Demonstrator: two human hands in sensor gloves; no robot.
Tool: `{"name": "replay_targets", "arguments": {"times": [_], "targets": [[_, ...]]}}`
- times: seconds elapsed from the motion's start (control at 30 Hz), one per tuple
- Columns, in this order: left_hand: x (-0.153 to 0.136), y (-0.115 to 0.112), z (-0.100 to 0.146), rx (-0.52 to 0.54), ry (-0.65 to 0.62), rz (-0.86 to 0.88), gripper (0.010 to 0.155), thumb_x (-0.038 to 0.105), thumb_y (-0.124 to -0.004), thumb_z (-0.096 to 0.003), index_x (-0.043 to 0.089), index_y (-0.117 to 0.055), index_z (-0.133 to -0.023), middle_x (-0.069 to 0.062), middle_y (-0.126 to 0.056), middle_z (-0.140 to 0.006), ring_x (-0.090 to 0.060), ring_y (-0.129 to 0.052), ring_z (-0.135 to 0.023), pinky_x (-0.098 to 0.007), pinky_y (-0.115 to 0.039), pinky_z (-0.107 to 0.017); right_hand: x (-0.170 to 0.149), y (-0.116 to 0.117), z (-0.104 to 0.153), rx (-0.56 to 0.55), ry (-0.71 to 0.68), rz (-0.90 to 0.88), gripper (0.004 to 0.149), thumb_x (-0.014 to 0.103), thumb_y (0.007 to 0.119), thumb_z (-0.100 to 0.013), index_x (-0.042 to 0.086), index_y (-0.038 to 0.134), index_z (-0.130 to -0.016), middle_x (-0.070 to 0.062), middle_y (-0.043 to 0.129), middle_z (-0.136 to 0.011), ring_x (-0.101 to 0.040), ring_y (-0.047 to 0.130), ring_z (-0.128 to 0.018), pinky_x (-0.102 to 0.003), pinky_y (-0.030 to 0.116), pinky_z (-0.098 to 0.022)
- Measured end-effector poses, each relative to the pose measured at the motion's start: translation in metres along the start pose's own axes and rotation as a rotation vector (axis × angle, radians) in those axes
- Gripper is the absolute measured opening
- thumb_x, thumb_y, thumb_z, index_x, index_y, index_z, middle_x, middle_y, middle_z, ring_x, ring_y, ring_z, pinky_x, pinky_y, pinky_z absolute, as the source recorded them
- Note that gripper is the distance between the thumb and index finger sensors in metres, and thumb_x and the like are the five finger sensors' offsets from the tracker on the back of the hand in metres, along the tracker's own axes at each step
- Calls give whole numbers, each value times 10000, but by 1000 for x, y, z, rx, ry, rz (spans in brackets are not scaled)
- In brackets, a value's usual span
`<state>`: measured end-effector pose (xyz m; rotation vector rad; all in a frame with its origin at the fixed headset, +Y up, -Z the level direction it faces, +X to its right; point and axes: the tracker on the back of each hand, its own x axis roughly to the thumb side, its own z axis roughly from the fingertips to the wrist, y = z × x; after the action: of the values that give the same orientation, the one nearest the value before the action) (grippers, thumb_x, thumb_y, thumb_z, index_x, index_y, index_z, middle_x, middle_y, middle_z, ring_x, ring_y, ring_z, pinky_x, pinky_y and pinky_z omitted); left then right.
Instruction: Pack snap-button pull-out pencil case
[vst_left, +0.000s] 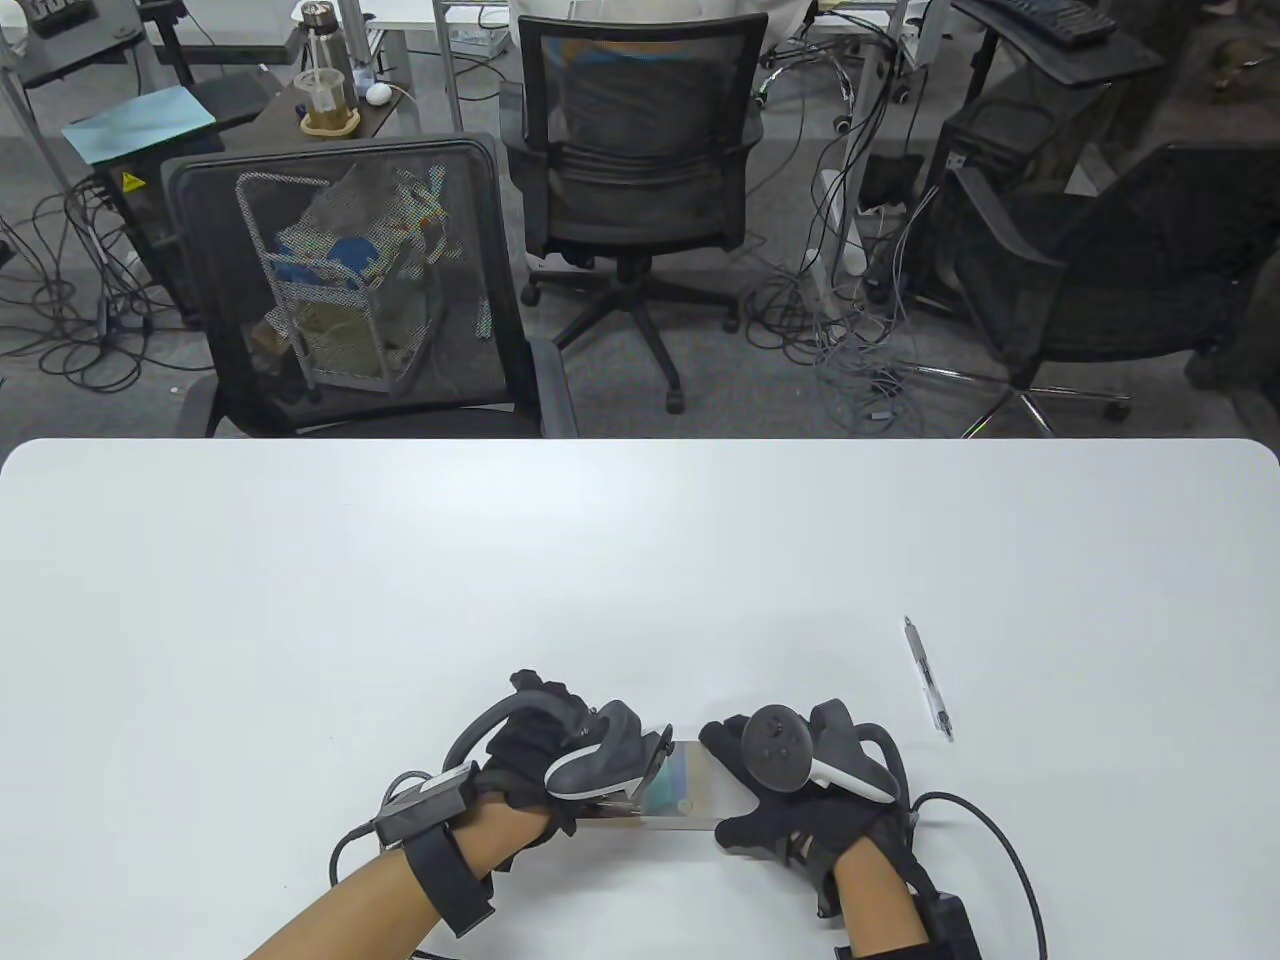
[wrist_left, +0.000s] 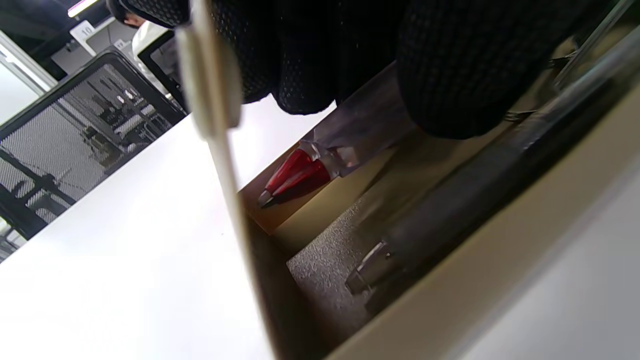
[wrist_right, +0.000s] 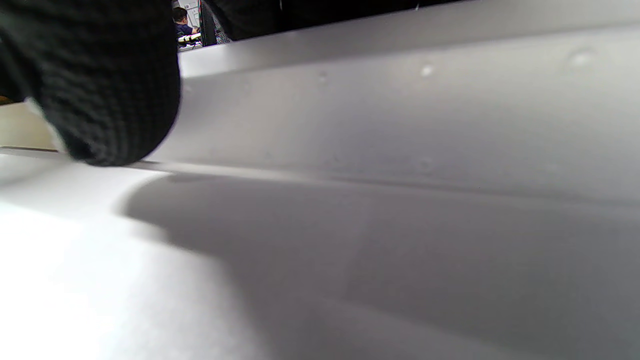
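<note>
Two gloved hands are seen at the near edge of the table (vst_left: 300, 560), with the pencil case (vst_left: 690, 785) lying flat between them. Its long side runs left to right. The left hand (vst_left: 540, 760) is placed at the left end of the case and the right hand (vst_left: 790, 790) at the right end, so each end is met by its own hand. The left fingers (wrist_left: 450, 75) are curled down over the open inner tray, and the case seems to be held by them. In the left wrist view a red-tipped pen (wrist_left: 300, 175) and a dark pen (wrist_left: 480, 190) are seen lying inside, along the length of the tray. The right fingers (wrist_right: 100, 90) are pressed against the pale outer side of the case; whether it is truly gripped cannot be told. One more pen (vst_left: 928, 680) is left on the table, well off to the right and a little farther away, nearer the right hand. It is pointed mostly away from the person. That pen should probably be fetched by the right hand and turned to lie along the case.
</note>
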<state>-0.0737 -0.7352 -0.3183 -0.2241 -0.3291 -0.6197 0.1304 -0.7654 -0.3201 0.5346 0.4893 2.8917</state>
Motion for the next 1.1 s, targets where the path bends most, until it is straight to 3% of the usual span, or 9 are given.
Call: {"name": "replay_targets", "arguments": {"times": [0.27,0.6,0.73,0.93,1.1], "targets": [[0,-2,15,98,27,-116,583,503,-937,-309,298,-876,-851,67,-881,-914,-224,-889,-863,-561,-561,-795,0,0,0,0,2,1,917,596,896,-295,376,458,-1070,53,527,-1167,-284,585,-1047,-572,442,-768],[-19,-2,17,99,31,-74,578,502,-926,-310,323,-871,-857,85,-871,-936,-210,-889,-879,-552,-563,-799,1,0,0,-2,12,2,915,599,895,-298,375,457,-1070,51,530,-1165,-285,590,-1044,-570,448,-766],[-38,0,19,60,12,37,596,510,-910,-313,333,-856,-879,86,-849,-961,-209,-873,-899,-550,-557,-801,0,1,0,-6,10,1,917,601,895,-297,375,457,-1070,53,530,-1165,-285,591,-1043,-571,449,-765],[-79,4,37,153,74,347,587,519,-902,-313,340,-863,-870,93,-849,-956,-209,-870,-899,-545,-558,-801,0,1,0,-18,4,5,917,603,894,-297,371,459,-1070,48,533,-1165,-285,595,-1041,-572,452,-765],[-125,-19,48,244,210,650,626,533,-892,-321,337,-827,-912,87,-802,-1010,-228,-817,-960,-555,-525,-816,1,2,1,-19,4,6,915,602,895,-297,373,459,-1069,48,533,-1164,-288,594,-1041,-572,452,-765]]}}
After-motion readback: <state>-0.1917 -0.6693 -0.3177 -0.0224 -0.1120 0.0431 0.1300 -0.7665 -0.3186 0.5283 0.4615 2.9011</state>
